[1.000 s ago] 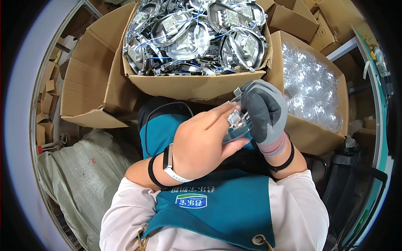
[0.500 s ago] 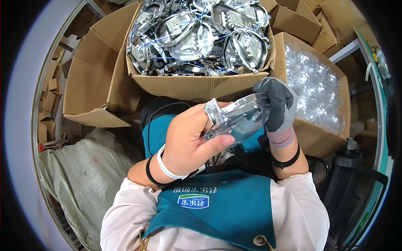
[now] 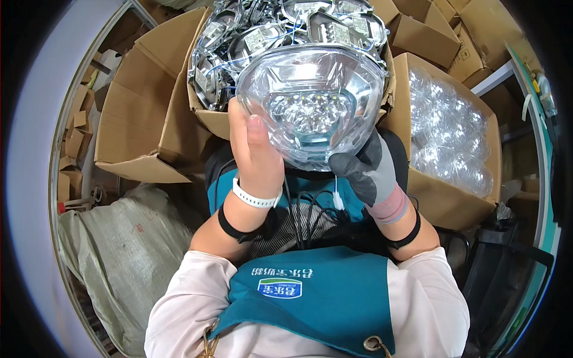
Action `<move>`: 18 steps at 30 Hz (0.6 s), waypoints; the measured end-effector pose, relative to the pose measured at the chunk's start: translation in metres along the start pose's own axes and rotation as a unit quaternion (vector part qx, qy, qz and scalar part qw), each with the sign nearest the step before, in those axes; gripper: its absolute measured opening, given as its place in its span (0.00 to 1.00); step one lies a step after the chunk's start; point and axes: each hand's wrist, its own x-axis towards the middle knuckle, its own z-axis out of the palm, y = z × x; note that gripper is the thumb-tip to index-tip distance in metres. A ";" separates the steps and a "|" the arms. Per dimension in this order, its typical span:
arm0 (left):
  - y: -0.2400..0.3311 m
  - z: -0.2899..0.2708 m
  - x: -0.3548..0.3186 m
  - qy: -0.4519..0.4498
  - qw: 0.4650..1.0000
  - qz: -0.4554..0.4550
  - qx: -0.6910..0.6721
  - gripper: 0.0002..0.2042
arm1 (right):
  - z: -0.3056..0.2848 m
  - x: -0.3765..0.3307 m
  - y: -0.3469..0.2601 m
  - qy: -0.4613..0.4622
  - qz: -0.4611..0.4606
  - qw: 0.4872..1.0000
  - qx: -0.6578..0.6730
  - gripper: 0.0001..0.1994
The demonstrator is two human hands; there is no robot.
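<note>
A clear-lensed silver lamp point(image 3: 310, 110) is being held just past twelve o'clock from the view's centre, beaded face showing, broad end pointing toward twelve, white plug point(image 3: 338, 201) dangling near half past five.

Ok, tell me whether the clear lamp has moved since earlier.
Yes: upward in the view. The lamp was below the front rim of the carton of metallic parts; it now covers much of that rim.
</note>
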 end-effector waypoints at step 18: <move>0.003 -0.007 -0.011 -0.045 0.995 -0.023 0.089 0.31 | -0.015 0.016 0.032 -0.011 -0.031 0.973 0.230 0.31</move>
